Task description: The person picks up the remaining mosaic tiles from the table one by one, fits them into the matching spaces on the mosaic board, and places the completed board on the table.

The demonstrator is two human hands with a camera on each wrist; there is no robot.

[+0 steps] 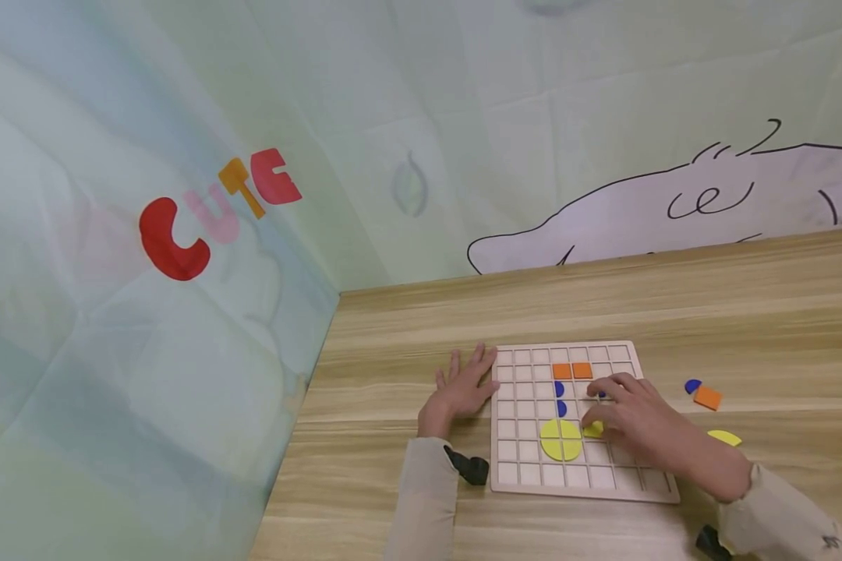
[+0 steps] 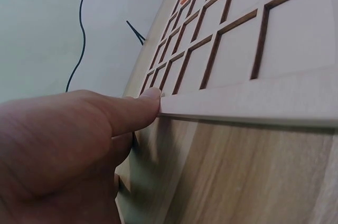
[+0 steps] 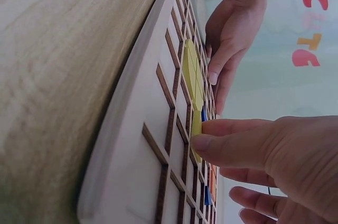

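I log one gridded board (image 1: 507, 473), left edge touched by spread-fingered left hand (image 1: 465, 388); one yellow piece (image 3: 197, 129), just beside the yellow disc (image 1: 551, 448), narrowly pinched in right hand (image 1: 645, 421) grip, potentially seating crooked if released across a grid bar (image 2: 260, 44)

Right hand (image 3: 288, 152) pinching yellow piece (image 3: 197, 126), gridded board (image 3: 113, 145), left hand (image 3: 233, 36) at far edge

1 brd (image 1: 526, 450), 3 orange pcs (image 1: 562, 371), 4 blue (image 1: 560, 389), 6 yellow (image 1: 550, 430) vis.
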